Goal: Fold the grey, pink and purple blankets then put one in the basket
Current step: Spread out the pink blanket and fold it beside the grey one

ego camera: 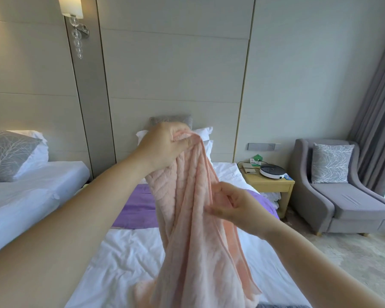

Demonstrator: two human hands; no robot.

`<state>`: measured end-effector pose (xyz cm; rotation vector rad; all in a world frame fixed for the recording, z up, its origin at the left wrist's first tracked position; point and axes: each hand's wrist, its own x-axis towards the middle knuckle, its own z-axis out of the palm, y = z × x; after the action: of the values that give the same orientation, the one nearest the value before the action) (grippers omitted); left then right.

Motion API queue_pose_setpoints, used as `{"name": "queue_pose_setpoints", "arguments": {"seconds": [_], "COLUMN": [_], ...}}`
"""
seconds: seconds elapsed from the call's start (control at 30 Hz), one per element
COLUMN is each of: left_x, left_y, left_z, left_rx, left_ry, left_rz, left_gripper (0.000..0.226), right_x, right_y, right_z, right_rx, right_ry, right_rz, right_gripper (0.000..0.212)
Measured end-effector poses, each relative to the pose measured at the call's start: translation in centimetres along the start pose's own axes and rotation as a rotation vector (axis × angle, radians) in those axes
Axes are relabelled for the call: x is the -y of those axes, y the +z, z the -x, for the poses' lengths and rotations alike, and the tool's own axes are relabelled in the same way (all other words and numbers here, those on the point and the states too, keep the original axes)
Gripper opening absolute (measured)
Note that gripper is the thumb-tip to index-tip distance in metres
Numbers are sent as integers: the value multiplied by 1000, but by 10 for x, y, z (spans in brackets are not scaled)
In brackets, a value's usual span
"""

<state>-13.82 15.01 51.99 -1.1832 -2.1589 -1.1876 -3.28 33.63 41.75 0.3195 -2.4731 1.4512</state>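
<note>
Now the left hand pinches the pink blanket top corner, the right hand pinches an edge lower down, and that bunched cloth could slip crooked.

We see a bright, evenly lit room. Soft daylight comes in from the right, past the curtain, and the wall lamp adds a warm glow at upper left. Shadows stay faint (the pillows cast only pale grey ones). We notice the wide lens bowing the wall seams and the curtain near the edges. The left forearm and the lower folds of the pink blanket look soft and slightly smeared.
</note>
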Motion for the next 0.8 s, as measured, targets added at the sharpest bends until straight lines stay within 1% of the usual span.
{"name": "queue_pose_setpoints", "arguments": {"seconds": [0.1, 0.17, 0.2, 0.27, 0.33, 0.4, 0.47, 0.5, 0.53, 0.57, 0.6, 0.63, 0.67, 0.7, 0.73, 0.77, 0.8], "left_x": [-2, -1, 2, 9, 19, 32, 41, 43, 43, 41, 37, 31, 25, 23, 25, 26, 24], "left_y": [-8, -13, -15, -22, -34, -43, -45, -41, -34, -25, -14, -2, 10, 20, 28, 32, 33], "left_z": [-7, -9, -10, -11, -8, -3, 4, 8, 13, 18, 23, 30, 37, 42, 44, 44, 42], "left_rx": [-146, -226, -267, -367, -453, -441, -348, -292, -211, -86, 80, 243, 375, 440, 433, 385, 322], "left_ry": [1, -21, -34, -98, -206, -264, -248, -221, -180, -131, -106, -115, -142, -158, -154, -136, -112], "left_rz": [-24, -44, -65, -161, -284, -511, -767, -797, -733, -586, -398, -206, -47, 78, 174, 246, 303], "left_gripper": [17, 20, 22, 26, 29, 30, 29, 33, 43, 56, 67, 70, 67, 57, 45, 34, 23], "right_x": [-9, -10, -9, -7, 2, 18, 33, 39, 44, 48, 50, 52, 53, 54, 53, 50, 47], "right_y": [3, 5, 4, -4, -18, -29, -32, -29, -25, -21, -16, -13, -11, -11, -12, -14, -17], "right_z": [3, 3, 1, -3, -10, -19, -27, -31, -33, -36, -38, -40, -41, -42, -42, -41, -39], "right_rx": [83, 104, 75, -66, -243, -320, -295, -258, -219, -186, -158, -140, -131, -129, -134, -144, -148], "right_ry": [50, 70, 69, 72, 104, 90, 53, 38, 25, 15, 6, 0, -6, -14, -21, -23, -21], "right_rz": [73, 111, 129, 115, -46, -224, -324, -341, -341, -336, -333, -337, -342, -345, -336, -315, -287], "right_gripper": [23, 12, 6, 13, 15, 19, 23, 20, 18, 16, 14, 13, 14, 16, 20, 22, 20]}}
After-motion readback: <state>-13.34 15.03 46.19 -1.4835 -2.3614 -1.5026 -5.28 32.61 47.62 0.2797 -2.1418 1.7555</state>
